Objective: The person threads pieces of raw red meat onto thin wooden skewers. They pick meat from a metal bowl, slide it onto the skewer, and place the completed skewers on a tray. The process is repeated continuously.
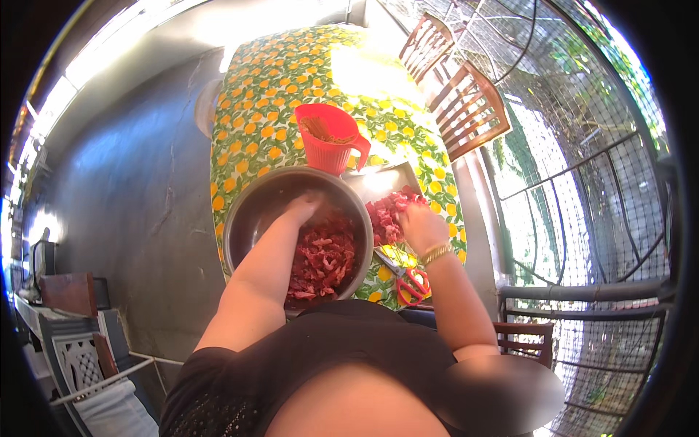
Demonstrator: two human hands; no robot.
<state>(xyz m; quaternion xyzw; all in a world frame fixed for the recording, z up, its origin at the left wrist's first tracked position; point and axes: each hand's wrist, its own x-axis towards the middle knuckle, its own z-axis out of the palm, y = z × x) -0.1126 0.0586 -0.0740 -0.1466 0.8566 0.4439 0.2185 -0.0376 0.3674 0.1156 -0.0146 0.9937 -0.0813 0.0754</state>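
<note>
A large metal bowl stands before me with raw red meat pieces heaped in its near right part. My left hand is inside it by the far wall, blurred, with its fingers hard to make out. To the right, more cut raw meat is piled on a metal tray. My right hand reaches onto that pile; its fingertips are partly hidden against the meat. Just nearer than the tray lie scissors with red handles, blades towards the meat.
Behind the bowl stands a red ribbed plastic jug with brown contents. A tablecloth printed with yellow fruit covers the table. Wooden chairs line the right side, beside a mesh-covered metal grille. A grey wall runs along the left.
</note>
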